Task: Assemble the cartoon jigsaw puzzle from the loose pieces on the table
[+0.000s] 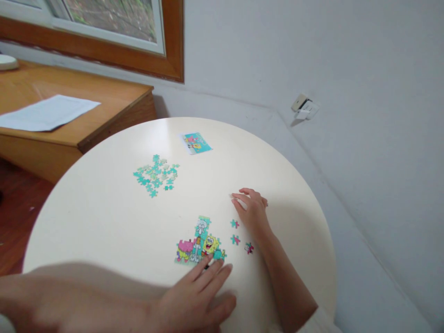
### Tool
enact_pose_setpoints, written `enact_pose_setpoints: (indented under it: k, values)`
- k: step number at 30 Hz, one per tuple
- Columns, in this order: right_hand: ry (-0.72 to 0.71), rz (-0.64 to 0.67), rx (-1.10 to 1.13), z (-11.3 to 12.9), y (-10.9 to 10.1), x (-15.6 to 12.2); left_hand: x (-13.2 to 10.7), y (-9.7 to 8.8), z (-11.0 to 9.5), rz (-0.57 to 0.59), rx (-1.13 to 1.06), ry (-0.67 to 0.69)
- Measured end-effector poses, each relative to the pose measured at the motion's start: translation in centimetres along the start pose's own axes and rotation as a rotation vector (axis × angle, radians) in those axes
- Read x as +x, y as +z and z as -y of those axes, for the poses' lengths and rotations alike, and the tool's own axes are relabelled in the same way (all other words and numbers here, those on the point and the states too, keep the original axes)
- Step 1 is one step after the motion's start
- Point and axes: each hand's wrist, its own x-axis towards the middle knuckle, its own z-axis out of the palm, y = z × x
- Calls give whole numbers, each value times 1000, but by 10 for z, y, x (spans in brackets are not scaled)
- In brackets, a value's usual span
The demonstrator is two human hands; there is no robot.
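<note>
A partly joined cartoon jigsaw puzzle (197,239) lies near the front of the white round table. My left hand (203,291) reaches in from the left, its fingers stretched out with the fingertips resting on the lower right part of the puzzle and covering some of it. To the right of the puzzle are three loose pieces: a teal and pink piece (235,224), another below it (236,239), and a darker pink one (249,248). Just above these, my right hand (253,210) pinches thumb and fingers together over the table; a small pale bit shows at the fingertips, too unclear to name.
A spread pile of teal puzzle pieces (156,175) lies at the left of the round table (104,222). A small picture card (196,143) sits toward its far edge. Beyond are a wooden desk (114,99) with a paper sheet (48,112) and a wall socket (303,106).
</note>
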Motion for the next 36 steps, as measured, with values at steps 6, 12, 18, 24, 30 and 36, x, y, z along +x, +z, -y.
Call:
enact_pose_setpoints:
  k: [6, 12, 18, 24, 30, 36]
  values:
    - [-16, 40, 36, 1, -4, 1, 3, -16, 2, 134, -85, -116]
    - [-21, 33, 66, 2, -8, 3, 6, -16, 12, 151, -151, -138]
    - [-21, -81, 221, 3, -9, 4, 9, -16, 13, 105, -66, -139]
    - [-69, -115, 274, 5, -12, 3, 7, -16, 8, 148, 5, -219]
    - [-11, -116, 372, 16, -18, 3, 7, -17, 11, 127, 5, -167]
    - [165, 22, 602, 45, -23, -2, 7, -15, 13, 96, -22, -145]
